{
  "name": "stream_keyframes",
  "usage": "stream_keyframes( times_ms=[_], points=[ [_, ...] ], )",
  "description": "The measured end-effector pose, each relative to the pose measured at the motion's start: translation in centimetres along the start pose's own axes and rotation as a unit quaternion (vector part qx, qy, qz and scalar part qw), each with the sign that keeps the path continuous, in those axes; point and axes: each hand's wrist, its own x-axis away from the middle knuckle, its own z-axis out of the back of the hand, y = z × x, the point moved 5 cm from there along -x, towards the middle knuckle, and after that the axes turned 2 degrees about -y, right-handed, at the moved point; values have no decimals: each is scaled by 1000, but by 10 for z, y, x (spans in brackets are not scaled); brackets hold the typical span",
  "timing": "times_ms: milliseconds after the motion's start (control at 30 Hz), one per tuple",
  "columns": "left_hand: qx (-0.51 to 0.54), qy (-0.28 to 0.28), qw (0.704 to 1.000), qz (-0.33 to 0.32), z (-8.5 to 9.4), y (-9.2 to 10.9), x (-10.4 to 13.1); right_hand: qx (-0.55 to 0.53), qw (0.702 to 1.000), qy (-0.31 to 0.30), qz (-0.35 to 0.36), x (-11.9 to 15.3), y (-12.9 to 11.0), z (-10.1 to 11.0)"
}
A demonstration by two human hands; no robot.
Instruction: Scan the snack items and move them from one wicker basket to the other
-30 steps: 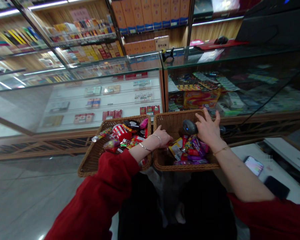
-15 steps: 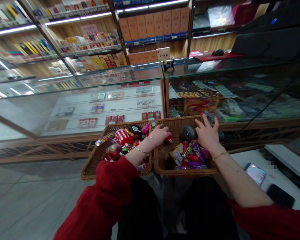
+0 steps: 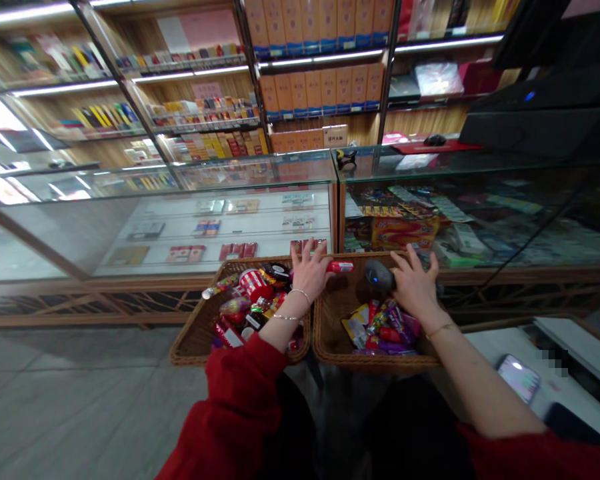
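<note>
Packets (image 3: 400, 323) in purple, red and yellow are lying heaped in the right-hand basket (image 3: 325, 357); the left hand (image 3: 310, 270) is stretching over the meeting rims of the two baskets, its thumb side clamping a small red packet (image 3: 341, 267), its other fingers spreading; this red packet is hanging over the back left part of the right-hand basket; the right hand (image 3: 415, 283) is gripping a dark scanner (image 3: 379, 275) under its palm, the fingers splaying above it, the scanner's blue light showing; the left-hand basket (image 3: 185, 353) is sitting just beside the other and is holding a red-and-white striped tub (image 3: 253, 283), a black-lidded jar (image 3: 279, 272) and more wrapped goods; behind both, a glass counter (image 3: 130, 284) is displaying small boxes; orange boxes (image 3: 323, 92) are standing on shelves beyond; a phone (image 3: 519, 379) is resting on a white surface (image 3: 485, 341) to the right.
</note>
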Motion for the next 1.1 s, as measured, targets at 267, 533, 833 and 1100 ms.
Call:
stream_keyframes(
  times_ms=[267,533,833,1100],
  points=[
    [36,10,995,95,-7,-17,8,-48,997,45,28,-12,-16,13],
    [53,27,991,120,-12,-23,9,-84,994,62,40,-14,-35,15],
    [56,35,991,119,-18,-25,10,-97,991,87,40,-5,-41,10],
    [60,31,990,124,-20,-25,9,-84,992,83,43,0,-39,8]
  ],
)
